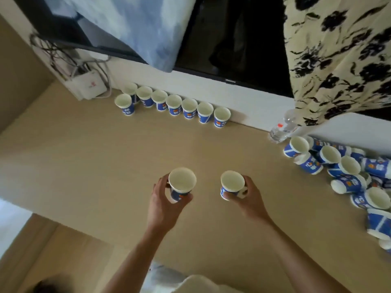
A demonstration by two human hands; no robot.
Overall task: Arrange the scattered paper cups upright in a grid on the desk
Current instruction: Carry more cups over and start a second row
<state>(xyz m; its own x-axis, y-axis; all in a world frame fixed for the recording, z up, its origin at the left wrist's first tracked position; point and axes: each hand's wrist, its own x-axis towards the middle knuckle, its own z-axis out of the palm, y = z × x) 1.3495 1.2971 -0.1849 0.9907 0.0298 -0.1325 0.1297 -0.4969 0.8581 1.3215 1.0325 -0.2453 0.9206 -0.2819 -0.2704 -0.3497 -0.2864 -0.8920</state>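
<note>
Two bare forearms reach up from the bottom edge over the pale wooden tabletop (pixel 105 155), and each of the hands grasps one paper cup. The left hand (pixel 163 199) wraps its thumb and curled fingers around the blue wall of the left cup (pixel 182 182), which is upright with its white mouth facing the camera. The right hand (pixel 249 197) pinches the right cup (pixel 231 183) low on its side, also mouth up. These two cups are near each other but apart, over the middle of the tabletop; whether their bases touch the surface cannot be told.

Farther back, a row of cups (pixel 174 104) stands upright along the foot of the white wall strip (pixel 211 87), seven of them side by side with rims nearly touching. One more upright cup, the front cup (pixel 123 106), stands just in front of the row's left end.

At the right edge lies the pile of scattered cups (pixel 347 176), blue with white rims, tipped on their sides and leaning on one another at mixed angles, some mouths turned toward the camera. Just behind the pile, against the wall, a clear plastic bottle (pixel 282 127) is partly hidden under a cream cloth with black flowers (pixel 338 60).

Left of the row, a white box (pixel 90 85) rests on the tabletop beneath tangled cables (pixel 63 58). Above the wall strip is a dark screen (pixel 232 39), with a blue and white cloth (pixel 137 24) hanging over its left part.
</note>
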